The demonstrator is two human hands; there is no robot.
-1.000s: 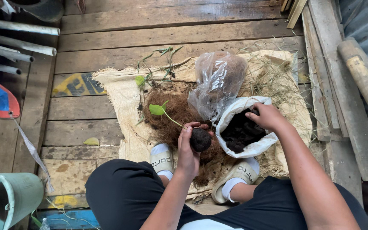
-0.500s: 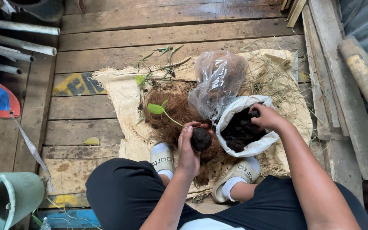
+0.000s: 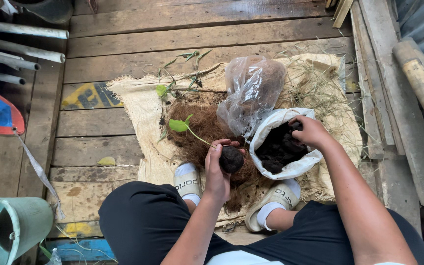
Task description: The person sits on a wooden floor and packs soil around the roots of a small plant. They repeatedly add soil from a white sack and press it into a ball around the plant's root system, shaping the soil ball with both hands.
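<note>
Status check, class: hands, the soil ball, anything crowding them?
Left hand grips soil ball with seedling. Right hand in white soil bag. Clear plastic bag alongside.

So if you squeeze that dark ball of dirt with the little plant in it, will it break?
Probably, if squeezed hard. The soil ball looks like packed loose dirt, the same crumbly stuff as in the white bag, so it may crumble. The left hand cups it rather than pinching. Its thin seedling stem looks floppy and easily snapped.

A burlap sheet [image 3: 133, 105] lies on the plank floor [image 3: 123, 29] at frame centre. On it, a fibre heap [image 3: 199, 130] sits left of an open sack of soil [image 3: 280, 147], a plastic bag [image 3: 251, 91] just above both. Pipes [image 3: 20, 46] occupy the upper left, a bucket [image 3: 11, 228] the lower left.
</note>
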